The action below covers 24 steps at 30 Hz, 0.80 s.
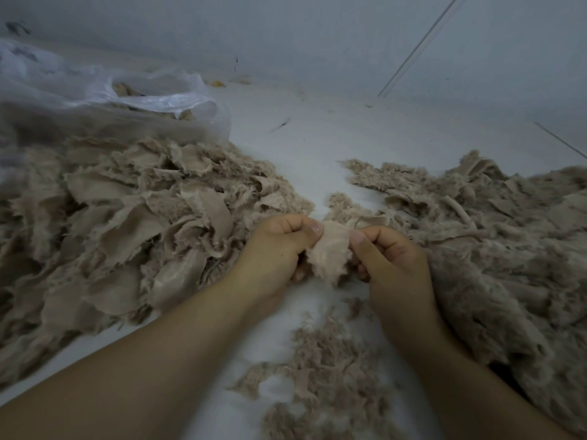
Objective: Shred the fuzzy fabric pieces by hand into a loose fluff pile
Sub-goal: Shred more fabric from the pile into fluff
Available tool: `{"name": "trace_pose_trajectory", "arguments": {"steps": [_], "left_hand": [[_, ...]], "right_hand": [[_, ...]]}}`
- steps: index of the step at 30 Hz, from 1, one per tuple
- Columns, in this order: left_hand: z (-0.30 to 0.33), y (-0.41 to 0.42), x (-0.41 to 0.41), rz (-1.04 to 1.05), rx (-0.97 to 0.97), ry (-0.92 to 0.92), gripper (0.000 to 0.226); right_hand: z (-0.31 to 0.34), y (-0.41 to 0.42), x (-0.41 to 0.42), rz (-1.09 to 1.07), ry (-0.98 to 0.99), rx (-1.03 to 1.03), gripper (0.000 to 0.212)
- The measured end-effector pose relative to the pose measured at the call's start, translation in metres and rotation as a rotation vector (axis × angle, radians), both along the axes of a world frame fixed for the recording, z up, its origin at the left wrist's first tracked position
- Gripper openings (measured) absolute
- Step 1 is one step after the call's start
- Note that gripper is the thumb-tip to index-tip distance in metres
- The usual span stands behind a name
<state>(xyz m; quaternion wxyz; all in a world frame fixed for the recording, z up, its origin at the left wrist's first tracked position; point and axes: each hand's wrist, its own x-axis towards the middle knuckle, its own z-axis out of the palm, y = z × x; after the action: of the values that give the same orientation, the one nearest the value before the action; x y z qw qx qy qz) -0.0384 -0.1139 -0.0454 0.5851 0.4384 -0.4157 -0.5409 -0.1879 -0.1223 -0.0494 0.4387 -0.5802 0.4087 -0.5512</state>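
Head view, sole view.

Item 1. Small beige fuzzy fabric piece (332, 254), held between both hands above the pale grey-white floor (317, 138). The left hand (279, 249) pinches its left edge between thumb and curled fingers; the right hand (392, 260) pinches the right edge likewise. Both grips are narrow and closed on the cloth, thumbs on top, with the piece spanning the short gap between them.

Item 2. Large heap of beige fabric pieces with smooth woven backing and ragged pile edges (127, 223), lying left of the grip and touching the left wrist area. It appears to be untorn stock.

Item 3. Spreading mass of beige shredded fluff and strips (495, 249), right of the grip, running under the right forearm.

Item 4. Thin scatter of beige fluff crumbs (324, 366), on the floor below the grip, between the forearms.

Item 5. Translucent plastic bag (127, 93), beyond the left heap, well apart from the grip, with beige material showing inside.

Step in hand, by judgement: tearing one piece apart, mid-task, with much stock left. The next move calls for the hands to pull in opposite directions, keeping both pinches firm so the cloth rips rather than slips, and then for the fragments to go onto the fluff at the right.
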Motion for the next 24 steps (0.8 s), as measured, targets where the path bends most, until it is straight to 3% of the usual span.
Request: {"name": "trace_pose_trajectory", "arguments": {"steps": [5, 11, 18, 22, 24], "left_hand": [[-0.0001, 0.0023, -0.0029, -0.034, -0.029, -0.039, 0.024], [0.0027, 0.0039, -0.0043, -0.005, -0.047, -0.005, 0.036], [0.0059, 0.002, 0.0041, 0.04, -0.014, 0.048, 0.04], [0.008, 0.0061, -0.0015, -0.143, -0.008, -0.286, 0.049], [0.0084, 0.0061, -0.0004, -0.184, 0.006, -0.346, 0.043]], "right_hand": [[0.0024, 0.0037, 0.002, 0.081, -0.001, 0.015, 0.023], [-0.0011, 0.0005, -0.0012, 0.004, 0.092, -0.02, 0.031], [-0.0016, -0.0032, -0.003, -0.089, 0.006, 0.032, 0.032], [-0.0026, -0.0027, -0.0034, -0.114, 0.076, -0.013, 0.029], [-0.002, -0.0025, -0.0032, -0.121, 0.08, -0.013, 0.028]]}}
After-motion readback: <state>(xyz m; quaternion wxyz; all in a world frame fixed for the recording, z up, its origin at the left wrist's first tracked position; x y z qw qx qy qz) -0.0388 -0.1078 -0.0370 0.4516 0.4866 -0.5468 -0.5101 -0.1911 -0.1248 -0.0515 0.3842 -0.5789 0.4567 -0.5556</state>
